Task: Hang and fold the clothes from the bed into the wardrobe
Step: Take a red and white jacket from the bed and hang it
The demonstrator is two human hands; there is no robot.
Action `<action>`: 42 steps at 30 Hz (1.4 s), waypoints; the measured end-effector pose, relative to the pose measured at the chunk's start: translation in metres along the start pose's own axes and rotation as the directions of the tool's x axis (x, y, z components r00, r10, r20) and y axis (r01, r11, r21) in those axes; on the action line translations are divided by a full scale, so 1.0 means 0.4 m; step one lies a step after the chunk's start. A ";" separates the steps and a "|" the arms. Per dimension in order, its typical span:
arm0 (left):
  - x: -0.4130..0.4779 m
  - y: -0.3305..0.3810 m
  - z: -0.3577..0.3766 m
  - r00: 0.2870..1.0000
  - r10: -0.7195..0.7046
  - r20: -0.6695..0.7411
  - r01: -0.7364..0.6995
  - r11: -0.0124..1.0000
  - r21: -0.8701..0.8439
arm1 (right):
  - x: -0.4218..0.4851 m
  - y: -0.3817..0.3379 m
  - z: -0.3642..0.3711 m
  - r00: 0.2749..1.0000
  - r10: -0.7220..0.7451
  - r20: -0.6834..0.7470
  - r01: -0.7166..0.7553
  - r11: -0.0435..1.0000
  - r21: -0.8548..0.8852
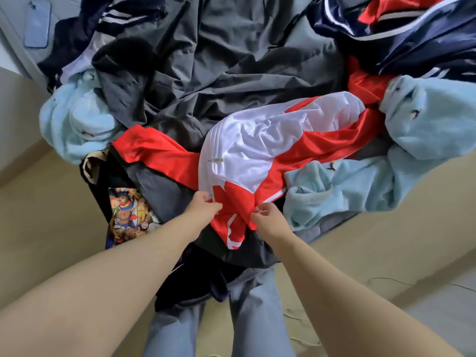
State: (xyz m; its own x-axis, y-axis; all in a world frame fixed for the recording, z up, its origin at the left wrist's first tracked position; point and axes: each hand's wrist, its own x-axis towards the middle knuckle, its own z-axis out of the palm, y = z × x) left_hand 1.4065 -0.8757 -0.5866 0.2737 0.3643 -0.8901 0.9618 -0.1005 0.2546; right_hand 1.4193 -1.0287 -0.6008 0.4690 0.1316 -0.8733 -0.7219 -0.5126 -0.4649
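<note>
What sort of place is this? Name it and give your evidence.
Probably a bedroom: a pile of clothes heaped on a bed, a phone lying on the bedding, and both hands sorting a red-and-white jacket.

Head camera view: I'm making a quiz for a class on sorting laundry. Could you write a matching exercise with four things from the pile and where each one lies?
Things:
1. phone
2. red and white jacket
3. teddy bear print
4. navy jacket

Places:
A. top right corner
B. centre, held by left hand and right hand
C. top left corner
D. lower left of the pile

Pairs: 1-C, 2-B, 3-D, 4-A
</note>
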 end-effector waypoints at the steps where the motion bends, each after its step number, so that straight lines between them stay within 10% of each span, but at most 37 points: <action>1: 0.018 0.009 0.014 1.000 -0.007 0.015 0.008 1.000 -0.025 | 0.013 0.007 0.004 1.000 -0.018 0.011 0.018 1.000 0.009; 8: 0.084 0.035 0.046 0.991 -0.129 -0.036 0.117 0.964 -0.237 | 0.044 0.022 0.023 1.000 -0.010 0.010 0.010 1.000 0.030; 28: -0.193 -0.022 -0.381 0.921 0.352 -0.169 -0.388 0.871 -0.300 | -0.302 -0.285 0.191 0.851 -0.114 -0.512 0.290 0.915 0.280; 38: -0.398 -0.245 -0.807 0.909 0.309 -0.280 -0.416 0.658 -0.627 | -0.573 -0.477 0.565 0.888 -0.389 -0.247 0.459 0.789 0.408; 42: -0.468 -0.308 -0.963 0.786 0.389 -0.481 -0.602 0.662 -0.447 | -0.646 -0.559 0.674 0.857 -0.499 -0.128 0.512 0.799 0.315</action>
State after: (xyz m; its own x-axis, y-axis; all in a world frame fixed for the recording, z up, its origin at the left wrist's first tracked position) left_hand 1.2353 -0.5749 -0.3060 0.5880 0.6922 -0.4185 0.4702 0.1285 0.8732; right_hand 1.3224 -0.7192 -0.3104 0.8275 0.2601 -0.4976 -0.4966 -0.0746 -0.8648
